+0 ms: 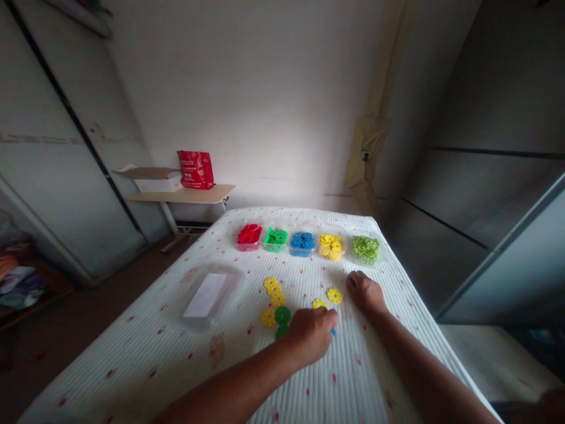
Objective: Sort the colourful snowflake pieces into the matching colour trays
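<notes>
My left hand [311,334] is closed low over the middle of the bed. A bit of a blue plastic disc [333,332] pokes out below its fingers; the rest is hidden. Just past its knuckles lies a yellow notched disc [319,304], partly covered. Another yellow disc [334,295] lies between my two hands. My right hand [365,291] is curled, resting on the cover to the right; whether anything is inside cannot be made out. Left of my left hand are green discs [282,315], a yellow disc [268,318] and a row of overlapping yellow discs [274,291].
Clear tubs stand in a row farther back, holding red [249,234], green [276,238], blue [302,242], yellow [331,245] and light green pieces [365,248]. A translucent lid [207,297] with white paper lies left. Behind, a small table [189,195] bears a red bag [195,169].
</notes>
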`<action>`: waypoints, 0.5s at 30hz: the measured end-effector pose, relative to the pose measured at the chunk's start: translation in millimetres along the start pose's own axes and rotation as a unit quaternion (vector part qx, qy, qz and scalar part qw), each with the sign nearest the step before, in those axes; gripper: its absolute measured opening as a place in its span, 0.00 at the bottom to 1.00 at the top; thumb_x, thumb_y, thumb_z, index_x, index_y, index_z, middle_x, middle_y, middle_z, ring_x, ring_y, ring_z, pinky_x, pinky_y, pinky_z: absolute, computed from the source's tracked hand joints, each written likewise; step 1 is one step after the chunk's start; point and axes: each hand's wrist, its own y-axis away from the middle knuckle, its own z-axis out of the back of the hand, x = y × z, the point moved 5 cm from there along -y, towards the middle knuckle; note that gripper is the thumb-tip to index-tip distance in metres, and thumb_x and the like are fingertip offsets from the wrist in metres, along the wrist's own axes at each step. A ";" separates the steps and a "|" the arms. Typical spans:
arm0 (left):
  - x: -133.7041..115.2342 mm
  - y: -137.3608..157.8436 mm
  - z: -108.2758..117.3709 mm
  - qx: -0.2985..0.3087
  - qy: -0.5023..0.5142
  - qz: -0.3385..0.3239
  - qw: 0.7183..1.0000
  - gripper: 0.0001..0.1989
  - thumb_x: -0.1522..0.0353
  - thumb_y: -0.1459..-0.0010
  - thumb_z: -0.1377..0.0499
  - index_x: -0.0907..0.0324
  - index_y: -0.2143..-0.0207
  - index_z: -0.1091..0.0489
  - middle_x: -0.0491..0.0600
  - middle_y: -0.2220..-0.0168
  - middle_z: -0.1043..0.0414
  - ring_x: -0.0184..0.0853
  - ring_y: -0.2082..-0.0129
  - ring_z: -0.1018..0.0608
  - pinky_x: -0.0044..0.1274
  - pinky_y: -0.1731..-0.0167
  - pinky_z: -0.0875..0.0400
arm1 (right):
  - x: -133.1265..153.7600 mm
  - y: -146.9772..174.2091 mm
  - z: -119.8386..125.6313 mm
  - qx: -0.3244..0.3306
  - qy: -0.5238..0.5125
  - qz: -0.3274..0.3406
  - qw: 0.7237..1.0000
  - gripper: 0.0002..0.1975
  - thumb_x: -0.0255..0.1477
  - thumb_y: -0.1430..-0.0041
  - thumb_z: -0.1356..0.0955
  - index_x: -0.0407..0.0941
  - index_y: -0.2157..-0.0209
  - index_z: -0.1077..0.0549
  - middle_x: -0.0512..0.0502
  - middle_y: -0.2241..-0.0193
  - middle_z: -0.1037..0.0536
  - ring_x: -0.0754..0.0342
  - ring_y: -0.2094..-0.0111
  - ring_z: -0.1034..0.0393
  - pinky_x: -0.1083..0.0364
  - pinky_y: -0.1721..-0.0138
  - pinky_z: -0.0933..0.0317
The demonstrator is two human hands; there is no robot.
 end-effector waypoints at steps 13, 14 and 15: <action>121.3 -112.0 98.5 -0.233 0.230 0.239 0.914 0.16 0.77 0.50 0.46 0.62 0.56 0.32 0.48 0.66 0.27 0.24 0.83 0.28 0.17 0.82 0.34 | 2.2 0.5 2.8 0.007 -0.001 -0.005 1.000 0.10 0.28 0.40 0.41 0.44 0.70 0.29 0.48 0.68 0.26 0.59 0.72 0.35 0.59 0.74 0.55; 124.7 -104.6 95.1 -0.239 0.221 0.241 0.914 0.15 0.77 0.49 0.46 0.62 0.58 0.31 0.48 0.66 0.27 0.25 0.82 0.28 0.17 0.80 0.33 | 2.2 0.5 2.7 0.005 -0.001 -0.002 1.000 0.10 0.27 0.40 0.41 0.44 0.70 0.29 0.48 0.69 0.26 0.59 0.72 0.35 0.59 0.74 0.55; 126.6 -94.7 91.0 -0.243 0.211 0.238 0.916 0.14 0.77 0.49 0.46 0.62 0.59 0.30 0.47 0.66 0.26 0.25 0.80 0.27 0.18 0.78 0.32 | 2.0 0.6 2.6 0.002 -0.002 0.001 1.000 0.10 0.27 0.40 0.41 0.44 0.70 0.30 0.48 0.69 0.26 0.59 0.72 0.35 0.59 0.74 0.55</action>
